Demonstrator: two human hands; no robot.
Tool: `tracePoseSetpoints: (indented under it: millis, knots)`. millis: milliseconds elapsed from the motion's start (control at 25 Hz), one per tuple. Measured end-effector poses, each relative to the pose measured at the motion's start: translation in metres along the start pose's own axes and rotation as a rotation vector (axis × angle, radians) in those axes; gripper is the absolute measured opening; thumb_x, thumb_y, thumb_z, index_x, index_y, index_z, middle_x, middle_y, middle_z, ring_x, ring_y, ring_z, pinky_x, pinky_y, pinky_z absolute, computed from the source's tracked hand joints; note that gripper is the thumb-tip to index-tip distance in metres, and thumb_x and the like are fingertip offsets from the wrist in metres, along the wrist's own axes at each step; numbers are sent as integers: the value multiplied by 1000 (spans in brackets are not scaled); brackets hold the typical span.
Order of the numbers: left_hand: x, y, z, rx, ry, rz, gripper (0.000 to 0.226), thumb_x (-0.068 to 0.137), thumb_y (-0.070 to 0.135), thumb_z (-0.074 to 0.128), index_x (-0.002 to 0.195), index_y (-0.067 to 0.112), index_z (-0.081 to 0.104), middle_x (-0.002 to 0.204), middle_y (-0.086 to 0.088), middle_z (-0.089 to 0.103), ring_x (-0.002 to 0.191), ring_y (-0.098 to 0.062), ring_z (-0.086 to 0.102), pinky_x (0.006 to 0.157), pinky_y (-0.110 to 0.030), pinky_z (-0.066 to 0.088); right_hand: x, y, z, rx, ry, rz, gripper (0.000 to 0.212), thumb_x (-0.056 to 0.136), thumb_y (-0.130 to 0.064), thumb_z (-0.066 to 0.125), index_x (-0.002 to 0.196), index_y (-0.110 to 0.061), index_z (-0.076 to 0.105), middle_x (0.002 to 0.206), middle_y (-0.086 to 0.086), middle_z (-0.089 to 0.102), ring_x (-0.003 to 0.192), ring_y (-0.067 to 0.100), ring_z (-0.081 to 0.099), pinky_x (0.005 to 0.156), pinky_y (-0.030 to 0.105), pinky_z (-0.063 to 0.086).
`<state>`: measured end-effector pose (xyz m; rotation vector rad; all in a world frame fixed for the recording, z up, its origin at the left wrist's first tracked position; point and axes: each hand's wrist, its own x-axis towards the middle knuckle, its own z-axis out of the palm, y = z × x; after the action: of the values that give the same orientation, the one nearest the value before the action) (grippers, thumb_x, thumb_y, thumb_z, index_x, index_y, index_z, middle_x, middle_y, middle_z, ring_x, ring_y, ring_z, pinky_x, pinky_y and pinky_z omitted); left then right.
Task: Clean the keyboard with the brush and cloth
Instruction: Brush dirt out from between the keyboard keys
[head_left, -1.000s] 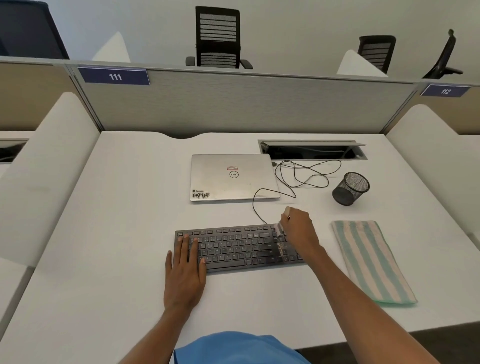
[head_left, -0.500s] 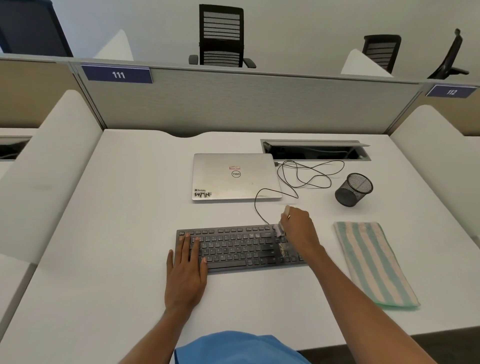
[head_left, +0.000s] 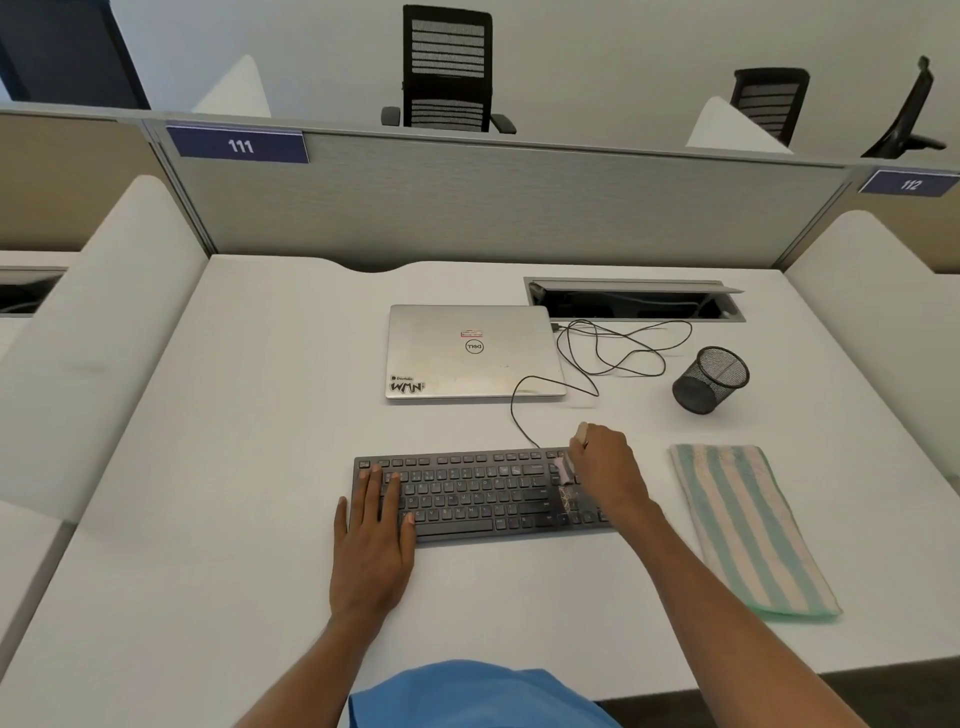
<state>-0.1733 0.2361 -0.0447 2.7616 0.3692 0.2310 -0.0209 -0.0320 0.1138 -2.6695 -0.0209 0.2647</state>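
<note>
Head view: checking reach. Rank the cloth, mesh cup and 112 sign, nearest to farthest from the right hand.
1. Cloth: on the desk, just right of the right hand.
2. Mesh cup: behind the hand and to its right.
3. 112 sign: far right, at the back.

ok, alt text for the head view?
The right hand grips a brush at the right end of a dark keyboard; left hand rests flat on its left end. A striped cloth lies beside it on the desk.
</note>
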Motion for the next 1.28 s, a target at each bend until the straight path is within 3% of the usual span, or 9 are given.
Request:
tracePoseSetpoints:
  millis: [280,360,440,640,800,880,1000,1200,1280]
  knots:
    - [1,0,-1,-10,6,-5,62,106,41,28,162,17,38,173,-4,26,162,-22,14,129,-53,18,8,-7,-18,-156,-128,-50,15,97,-18,50,83,-16,55,81,0,62,74,19,62,63,29,52]
    - [2,-1,0,-9,6,-4,62,106,42,27,162,17,37,173,-4,26,162,-22,15,129,-54,18,11,-18,-19,-58,-219,-94,14,96,-16,53,85,-21,59,84,-5,66,75,13,63,64,23,50]
    - [1,-2,1,-1,-1,-2,63,106,42,27,163,16,37,173,-4,25,162,-22,14,130,-53,17,13,-21,-16,-56,-270,-115,15,93,-13,57,83,-15,67,89,-4,72,81,16,66,69,30,50]
    - [0,-2,2,-1,-4,3,63,107,43,27,163,16,37,174,-5,24,163,-22,14,129,-54,19,15,11,-34,-187,-196,-101,23,91,-13,62,80,-30,73,84,-16,70,72,4,62,59,24,43]
    - [1,-2,1,3,-8,-6,63,106,43,25,164,17,35,174,-3,21,163,-20,10,130,-53,17,16,7,-39,-214,-214,-88,17,84,-3,56,77,-13,67,73,-2,64,61,13,60,61,25,59]
    - [1,-1,2,5,-12,-3,64,106,44,25,164,18,35,175,-3,21,163,-20,10,130,-53,16,17,-7,-32,-269,-223,-204,15,92,-8,56,90,-16,68,75,-6,59,60,5,56,57,11,50]
    - [0,-2,1,3,-10,-4,64,106,45,24,164,18,34,175,-3,20,163,-18,8,130,-52,15,8,-28,-20,-274,-273,-300,18,97,-18,56,107,-21,70,92,-6,65,77,10,59,61,17,40]
    - [0,-1,0,3,-10,0,64,106,43,26,164,18,34,175,-3,20,163,-18,8,130,-53,16,10,0,-38,-276,-197,-140,21,89,-13,61,79,-28,72,82,-16,71,77,8,67,65,25,50]
    - [0,-1,0,6,-10,-3,64,106,43,26,164,18,34,175,-3,20,163,-19,8,130,-52,16,11,8,-48,-301,-185,-70,24,88,-11,60,74,-28,70,75,-15,68,71,8,63,60,24,44]
